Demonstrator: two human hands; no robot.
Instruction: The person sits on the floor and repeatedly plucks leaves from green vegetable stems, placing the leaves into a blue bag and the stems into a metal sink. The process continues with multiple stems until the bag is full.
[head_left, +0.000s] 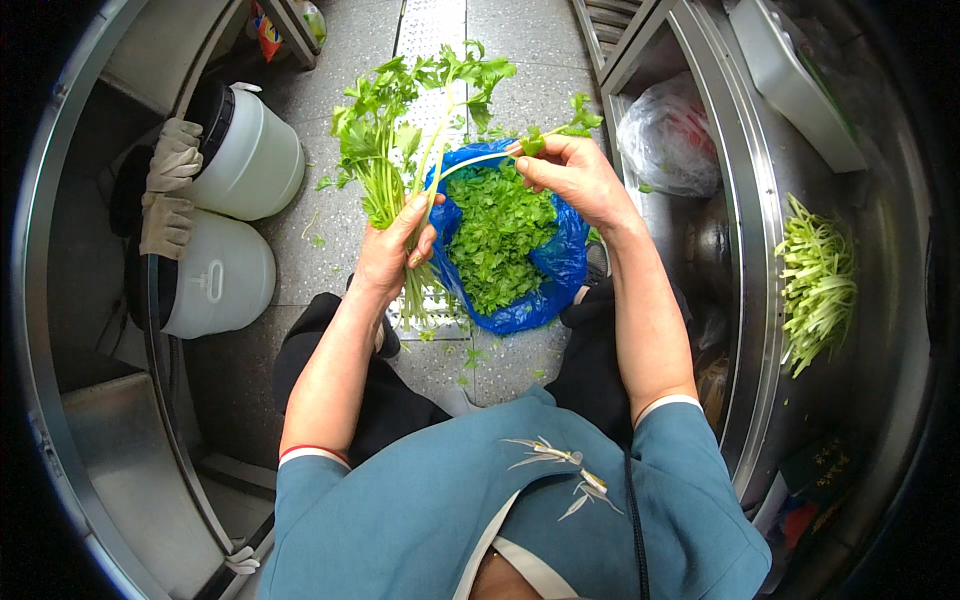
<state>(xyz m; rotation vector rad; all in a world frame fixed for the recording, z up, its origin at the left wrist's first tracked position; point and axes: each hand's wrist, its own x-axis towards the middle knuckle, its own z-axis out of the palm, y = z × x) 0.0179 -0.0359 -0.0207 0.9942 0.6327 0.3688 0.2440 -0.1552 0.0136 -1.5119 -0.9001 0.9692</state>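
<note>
A bunch of leafy celery is gripped around its stalks by my left hand, leaves pointing away from me and stalk ends hanging below the fist. One pale stalk bends out of the bunch to the right. My right hand pinches that stalk near its leafy tip, between thumb and fingers. Below and between the hands, a blue plastic bag stands open on the floor. Plucked green leaves fill much of it.
Stripped celery stalks lie heaped on the steel counter at right, near a white plastic container. Two white drums stand at left, beneath work gloves on a rail. Leaf scraps litter the tiled floor.
</note>
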